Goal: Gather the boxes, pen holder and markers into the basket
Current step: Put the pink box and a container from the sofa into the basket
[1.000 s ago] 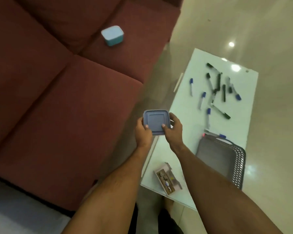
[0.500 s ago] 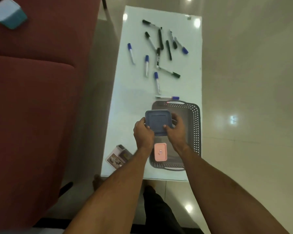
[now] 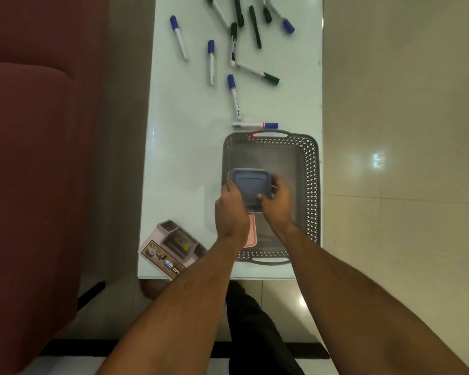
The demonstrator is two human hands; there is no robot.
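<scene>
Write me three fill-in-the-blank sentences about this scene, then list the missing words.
1. Both hands hold the blue box over the grey ____.
2. A ____ box already lies in the basket, partly hidden by the left hand.
3. The markers lie scattered on the ____, beyond the basket.

Missing words: basket; pink; table

Blue-grey box over grey basket; markers scattered beyond.

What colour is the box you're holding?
Grey-blue box, seen in the head view, held over the basket.
</scene>
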